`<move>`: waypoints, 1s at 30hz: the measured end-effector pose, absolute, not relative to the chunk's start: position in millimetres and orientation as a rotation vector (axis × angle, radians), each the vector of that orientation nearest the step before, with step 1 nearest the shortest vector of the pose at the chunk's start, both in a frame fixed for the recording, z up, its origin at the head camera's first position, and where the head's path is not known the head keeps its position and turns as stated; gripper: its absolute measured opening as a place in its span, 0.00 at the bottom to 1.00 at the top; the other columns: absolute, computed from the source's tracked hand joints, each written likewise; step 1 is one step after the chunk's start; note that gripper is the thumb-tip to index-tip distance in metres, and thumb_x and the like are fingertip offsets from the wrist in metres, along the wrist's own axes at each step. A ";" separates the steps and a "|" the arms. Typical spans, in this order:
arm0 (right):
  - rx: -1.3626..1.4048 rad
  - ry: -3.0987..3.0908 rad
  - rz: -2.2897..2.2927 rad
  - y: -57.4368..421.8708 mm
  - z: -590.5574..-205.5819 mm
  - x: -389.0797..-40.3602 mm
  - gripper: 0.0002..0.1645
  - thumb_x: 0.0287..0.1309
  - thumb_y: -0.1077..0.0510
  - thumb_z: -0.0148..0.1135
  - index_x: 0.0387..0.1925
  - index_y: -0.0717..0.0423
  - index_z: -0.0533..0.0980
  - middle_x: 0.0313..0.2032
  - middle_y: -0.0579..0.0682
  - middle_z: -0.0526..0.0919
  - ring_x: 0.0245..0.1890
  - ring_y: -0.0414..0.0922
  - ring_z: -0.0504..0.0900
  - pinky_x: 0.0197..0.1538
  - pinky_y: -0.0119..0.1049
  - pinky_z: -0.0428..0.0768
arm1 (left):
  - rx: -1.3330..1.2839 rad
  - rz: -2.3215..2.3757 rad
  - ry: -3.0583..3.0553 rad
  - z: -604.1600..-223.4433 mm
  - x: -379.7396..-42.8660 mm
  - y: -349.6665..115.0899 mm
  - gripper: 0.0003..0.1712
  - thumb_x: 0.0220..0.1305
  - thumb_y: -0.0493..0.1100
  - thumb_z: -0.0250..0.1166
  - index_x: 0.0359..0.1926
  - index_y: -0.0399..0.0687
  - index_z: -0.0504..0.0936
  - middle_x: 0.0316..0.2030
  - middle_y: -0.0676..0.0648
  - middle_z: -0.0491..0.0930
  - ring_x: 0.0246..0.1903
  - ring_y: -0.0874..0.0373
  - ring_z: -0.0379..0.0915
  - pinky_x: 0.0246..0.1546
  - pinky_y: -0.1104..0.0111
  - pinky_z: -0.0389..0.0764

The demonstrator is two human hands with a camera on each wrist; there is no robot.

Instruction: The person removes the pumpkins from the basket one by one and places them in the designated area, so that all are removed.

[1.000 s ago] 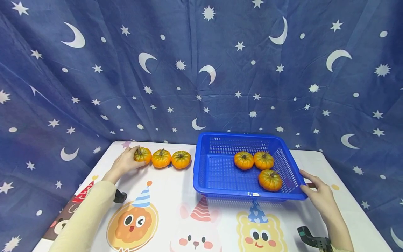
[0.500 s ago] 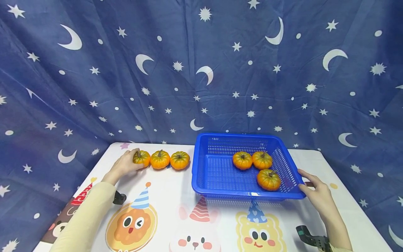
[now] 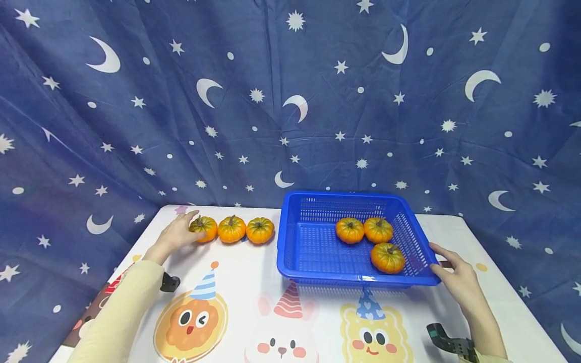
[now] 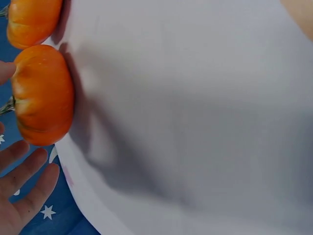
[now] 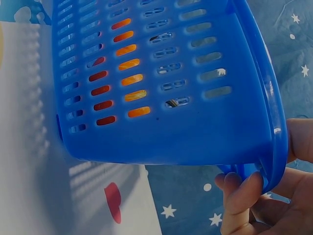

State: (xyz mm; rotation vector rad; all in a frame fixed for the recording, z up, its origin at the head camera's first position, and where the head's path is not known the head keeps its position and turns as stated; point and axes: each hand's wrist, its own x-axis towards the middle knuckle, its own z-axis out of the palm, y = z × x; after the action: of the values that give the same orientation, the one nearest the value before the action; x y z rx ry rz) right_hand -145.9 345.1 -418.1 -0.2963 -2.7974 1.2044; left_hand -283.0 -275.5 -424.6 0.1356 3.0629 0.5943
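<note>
Three small orange pumpkins stand in a row at the back left of the table: a left one (image 3: pixel 204 229), a middle one (image 3: pixel 232 229) and a right one (image 3: pixel 260 230). My left hand (image 3: pixel 179 233) is beside the left pumpkin. In the left wrist view its fingers (image 4: pixel 34 188) are spread and apart from the pumpkin (image 4: pixel 44 95), while the thumb overlaps its top edge. At the right, my right hand (image 3: pixel 460 277) grips the rim of a blue plastic basket (image 3: pixel 283 242) near its front right corner, fingers (image 5: pixel 244 196) curled at the rim.
Inside the basket sit three more pumpkins (image 3: pixel 388 258), grouped toward its right side. The white tablecloth (image 3: pixel 245 272) carries printed cartoon figures. A blue curtain (image 3: pixel 254 116) with moons and stars hangs close behind and beside the table.
My left hand has eased slightly left, its fingers loosening from around the left pumpkin. The pumpkins keep their places in the row, and my right hand stays on the basket rim.
</note>
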 end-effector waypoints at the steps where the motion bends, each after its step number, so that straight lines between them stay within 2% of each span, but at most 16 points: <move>1: -0.299 -2.797 1.207 344.8 -418.1 -146.2 0.33 0.68 0.55 0.47 0.71 0.63 0.57 0.65 0.71 0.61 0.58 0.67 0.65 0.50 0.58 0.74 | 0.140 0.598 3.067 -423.0 -282.7 -275.9 0.47 0.56 0.54 0.64 0.70 0.36 0.57 0.64 0.24 0.61 0.62 0.27 0.60 0.59 0.36 0.64; 9: -0.296 -2.800 1.199 344.3 -417.5 -147.3 0.33 0.68 0.56 0.47 0.71 0.62 0.57 0.65 0.71 0.61 0.58 0.66 0.65 0.48 0.52 0.74 | 0.212 0.559 3.102 -415.5 -281.1 -275.3 0.44 0.58 0.53 0.64 0.70 0.38 0.59 0.67 0.25 0.59 0.64 0.27 0.58 0.60 0.35 0.63; 16: -0.297 -2.798 1.191 345.4 -418.9 -146.7 0.32 0.68 0.56 0.48 0.70 0.62 0.58 0.65 0.71 0.62 0.57 0.65 0.66 0.46 0.47 0.75 | 0.269 0.530 3.148 -407.1 -279.9 -268.4 0.43 0.58 0.51 0.63 0.70 0.39 0.60 0.62 0.29 0.65 0.60 0.33 0.64 0.58 0.38 0.67; 23: -0.303 -2.799 1.207 345.0 -418.2 -146.8 0.33 0.68 0.55 0.47 0.71 0.62 0.57 0.65 0.71 0.61 0.58 0.67 0.65 0.49 0.55 0.75 | 0.276 0.517 3.169 -395.1 -283.2 -257.3 0.42 0.60 0.50 0.62 0.71 0.42 0.59 0.62 0.31 0.65 0.57 0.33 0.67 0.53 0.38 0.70; 30: -0.306 -2.793 1.209 344.7 -418.4 -147.2 0.33 0.68 0.56 0.47 0.71 0.62 0.57 0.65 0.71 0.61 0.59 0.67 0.65 0.49 0.56 0.74 | 0.297 0.490 3.184 -380.6 -286.1 -239.7 0.41 0.61 0.51 0.61 0.72 0.45 0.59 0.64 0.33 0.64 0.60 0.34 0.64 0.55 0.37 0.68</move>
State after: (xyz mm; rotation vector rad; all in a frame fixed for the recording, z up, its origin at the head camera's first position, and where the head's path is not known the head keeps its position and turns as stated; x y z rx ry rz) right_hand -147.2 344.7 -418.4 -0.3060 -2.7926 1.2089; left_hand -286.1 -239.7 -380.6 0.2966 3.1843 0.4900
